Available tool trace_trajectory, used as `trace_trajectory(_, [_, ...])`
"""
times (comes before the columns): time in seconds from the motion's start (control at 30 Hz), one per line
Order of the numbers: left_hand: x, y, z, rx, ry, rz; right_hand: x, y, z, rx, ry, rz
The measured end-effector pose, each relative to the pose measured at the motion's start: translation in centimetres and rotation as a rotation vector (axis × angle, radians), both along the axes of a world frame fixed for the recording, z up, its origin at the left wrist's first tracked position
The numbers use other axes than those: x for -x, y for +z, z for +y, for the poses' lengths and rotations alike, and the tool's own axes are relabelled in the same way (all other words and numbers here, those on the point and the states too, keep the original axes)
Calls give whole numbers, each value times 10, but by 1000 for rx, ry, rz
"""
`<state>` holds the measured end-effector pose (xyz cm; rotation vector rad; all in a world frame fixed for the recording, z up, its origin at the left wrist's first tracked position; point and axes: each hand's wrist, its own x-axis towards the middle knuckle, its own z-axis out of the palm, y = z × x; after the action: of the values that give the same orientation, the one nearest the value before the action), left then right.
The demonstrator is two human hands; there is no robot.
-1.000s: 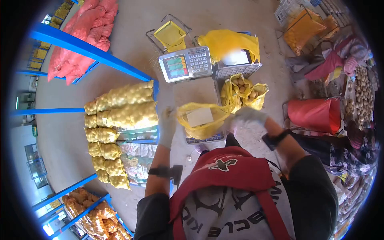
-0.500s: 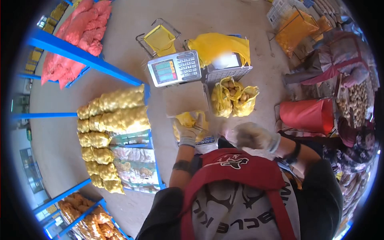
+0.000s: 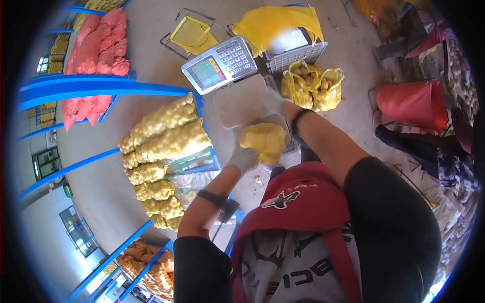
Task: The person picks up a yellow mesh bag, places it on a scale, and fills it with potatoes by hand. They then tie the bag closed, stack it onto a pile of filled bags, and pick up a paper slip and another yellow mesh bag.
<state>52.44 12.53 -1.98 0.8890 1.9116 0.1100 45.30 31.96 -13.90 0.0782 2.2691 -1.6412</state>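
My left hand point(image 3: 244, 159), in a pale work glove, is closed at the left side of a yellow mesh bag point(image 3: 263, 140) in front of the scale. My right hand point(image 3: 273, 100), also gloved, reaches over the right edge of the scale's flat platform point(image 3: 237, 105); its fingers are blurred and partly hidden. Beyond the platform stands the scale's display and keypad unit point(image 3: 220, 65), tilted with lit digits. To the right of my right hand, two yellow mesh bags of potatoes point(image 3: 312, 86) stand open at the top.
Filled yellow sacks point(image 3: 166, 136) lie stacked on a blue-framed rack at left, pink sacks point(image 3: 96, 45) behind. A grey crate point(image 3: 298, 56) carries yellow mesh bags point(image 3: 275, 25). A wire stand point(image 3: 189, 34) stands beyond the scale. A red container point(image 3: 409, 105) and co-workers point(image 3: 454, 156) are at right.
My right hand has swung forward and left to the platform's edge. My left hand has shifted from the bag's top to its left side. The whole view has turned and moved.
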Motion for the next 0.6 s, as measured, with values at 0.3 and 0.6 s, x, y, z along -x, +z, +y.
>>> trace_trajectory(0.3, [9,-104,-24,320,-2077,1916,-42,207,-85,-124,546,651])
trace_trajectory(0.6, [-12,-23,43,1104,-2811,1835,-160,113,-25,1210,-43,-1042])
